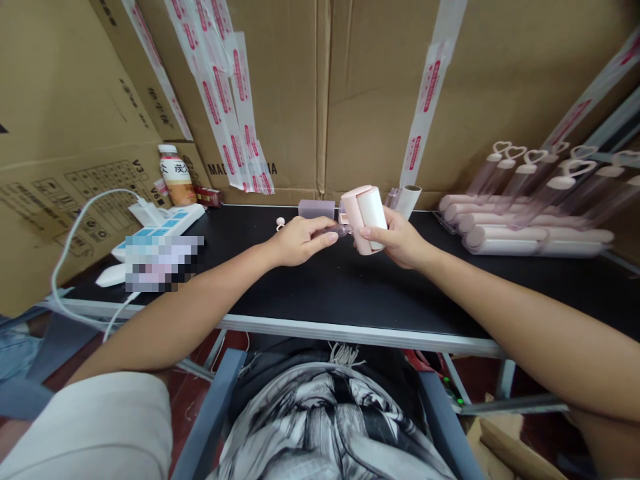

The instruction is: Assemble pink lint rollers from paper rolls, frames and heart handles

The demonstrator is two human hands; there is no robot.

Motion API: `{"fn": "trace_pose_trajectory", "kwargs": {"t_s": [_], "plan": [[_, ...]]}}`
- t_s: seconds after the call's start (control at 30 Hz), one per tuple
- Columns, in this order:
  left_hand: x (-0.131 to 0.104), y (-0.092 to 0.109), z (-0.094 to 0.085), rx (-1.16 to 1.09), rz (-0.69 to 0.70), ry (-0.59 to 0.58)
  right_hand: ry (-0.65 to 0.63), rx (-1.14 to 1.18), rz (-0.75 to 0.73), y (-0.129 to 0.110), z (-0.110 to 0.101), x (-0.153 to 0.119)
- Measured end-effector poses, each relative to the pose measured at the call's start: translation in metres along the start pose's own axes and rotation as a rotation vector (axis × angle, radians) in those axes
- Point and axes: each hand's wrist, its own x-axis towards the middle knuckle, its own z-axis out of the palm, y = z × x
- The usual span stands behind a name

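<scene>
My right hand (403, 241) is closed around the pink and white head of a lint roller (367, 220), held a little above the black tabletop. The roller's clear pinkish handle (341, 230) points left, and my left hand (303, 241) grips it between thumb and fingers. Just beyond my left hand, a small pale heart-ring end piece (281, 223) lies on the table. A lilac block (317, 209) sits behind both hands, partly covered by them. Past my right hand leans a white paper roll (410, 199), its lower part hidden.
Several lint rollers (540, 241) with heart-ring handles are stacked on the right. To the left are a power strip (185, 217) with a white cable (63, 250), a blurred-out item (163, 263) and a drink bottle (176, 180). Taped cardboard (370, 100) walls the back.
</scene>
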Motion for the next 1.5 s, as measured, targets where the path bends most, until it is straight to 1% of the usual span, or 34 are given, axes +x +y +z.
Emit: {"fn": "trace_pose_trajectory", "kwargs": {"t_s": [0.23,0.43,0.57,0.8,0.97,1.07,1.17,1.3,1.5], "plan": [[0.0,0.005,0.0,0.032,0.001,0.024,0.031,0.209,0.116,-0.007,0.008,-0.003],[-0.001,0.008,-0.001,0.017,0.009,0.036,0.013,0.243,0.157,-0.009,0.007,-0.003],[-0.001,0.008,-0.001,0.023,0.009,0.033,0.0,0.244,0.15,-0.007,0.007,-0.004],[-0.001,0.003,0.002,0.092,0.033,0.069,0.0,0.19,0.112,-0.006,0.009,-0.005],[-0.002,0.003,0.001,0.079,0.006,0.059,-0.013,0.059,-0.008,0.0,0.003,-0.005],[-0.002,0.004,0.0,0.051,-0.005,0.054,0.022,0.002,-0.05,0.003,0.004,-0.006],[-0.001,0.004,-0.002,0.003,0.005,0.054,0.058,0.001,-0.037,0.002,0.01,-0.009],[0.0,0.004,-0.005,-0.071,0.043,0.018,0.059,0.085,0.025,-0.002,0.021,-0.013],[0.001,0.005,-0.01,-0.075,0.054,0.006,0.118,0.076,-0.018,0.002,0.025,-0.015]]}}
